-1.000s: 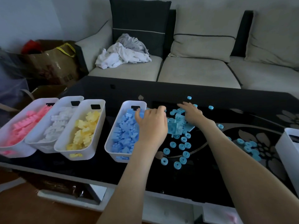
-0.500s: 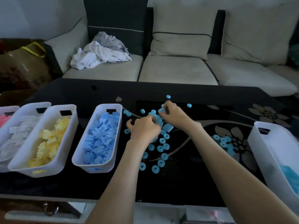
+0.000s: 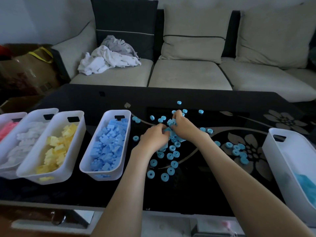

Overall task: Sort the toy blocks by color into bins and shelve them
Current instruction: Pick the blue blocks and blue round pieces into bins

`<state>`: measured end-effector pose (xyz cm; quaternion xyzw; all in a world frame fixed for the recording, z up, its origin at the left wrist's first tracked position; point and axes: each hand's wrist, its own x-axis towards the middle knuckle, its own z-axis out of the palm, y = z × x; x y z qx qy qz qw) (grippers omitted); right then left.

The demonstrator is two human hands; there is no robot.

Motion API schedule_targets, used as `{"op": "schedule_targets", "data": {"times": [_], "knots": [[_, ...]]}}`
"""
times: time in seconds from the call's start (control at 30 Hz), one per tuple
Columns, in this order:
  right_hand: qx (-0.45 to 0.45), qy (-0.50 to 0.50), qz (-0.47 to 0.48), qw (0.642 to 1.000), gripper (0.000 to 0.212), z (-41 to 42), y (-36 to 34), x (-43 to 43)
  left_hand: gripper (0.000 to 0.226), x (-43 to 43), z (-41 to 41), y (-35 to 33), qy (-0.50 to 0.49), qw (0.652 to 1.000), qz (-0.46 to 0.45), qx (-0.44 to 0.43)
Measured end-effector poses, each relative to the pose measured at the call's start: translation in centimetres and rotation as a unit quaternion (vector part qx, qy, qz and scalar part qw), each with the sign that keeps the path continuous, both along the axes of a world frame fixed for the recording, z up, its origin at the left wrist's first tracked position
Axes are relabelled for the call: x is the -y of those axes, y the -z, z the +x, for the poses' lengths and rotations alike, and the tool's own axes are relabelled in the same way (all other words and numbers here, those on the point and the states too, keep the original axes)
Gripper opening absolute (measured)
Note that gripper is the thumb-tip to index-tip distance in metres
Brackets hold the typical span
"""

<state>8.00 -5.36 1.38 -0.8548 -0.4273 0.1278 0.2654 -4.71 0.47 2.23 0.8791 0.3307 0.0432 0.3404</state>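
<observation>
Blue blocks (image 3: 171, 122): pile amid rings (image 3: 170, 156) on surface (image 3: 188, 185); L hand (image 3: 154, 137) & R hand (image 3: 183, 124) both curled, gripping blocks; blue bin (image 3: 116, 173) adj.

We have one head view, looking forward and down over the table (image 3: 106, 96), near, sofa (image 3: 188, 72) beyond it.

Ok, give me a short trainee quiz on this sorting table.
1. True or false: the yellow bin stands left of the blue bin.
2. What lies scattered on the table? A pink cubes, B blue rings, C white cloths.
3. The left hand and right hand grip loose blocks of which colour?
Key: 1 true; 2 B; 3 blue.
</observation>
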Motion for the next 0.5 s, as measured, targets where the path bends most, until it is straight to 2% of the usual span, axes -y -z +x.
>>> {"op": "schedule_targets", "data": {"times": [0.1, 0.2, 0.33, 0.4, 0.5], "knots": [[-0.028, -0.01, -0.013, 0.999, 0.021, 0.9, -0.2, 1.2, 0.036, 0.0, 0.0, 0.1, -0.001, 1.0, 0.008, 0.002], [-0.033, -0.004, 0.006, 0.999, 0.032, 1.6, -0.6, 2.0, 0.039, 0.2, 0.2, -0.1, -0.008, 1.0, 0.014, -0.011], [-0.081, -0.016, 0.041, 0.996, 0.02, 1.0, -1.1, 2.6, 0.043, 0.4, 0.6, -0.2, -0.036, 0.997, 0.038, -0.048], [-0.091, -0.033, 0.026, 0.995, 0.013, 0.5, -1.1, 2.7, 0.038, 0.6, 0.8, -0.2, -0.045, 0.995, 0.061, -0.064], [-0.082, -0.047, -0.017, 0.995, 0.014, 0.0, -0.4, 2.6, 0.029, 0.9, 1.1, -0.3, -0.046, 0.991, 0.09, -0.086]]}}
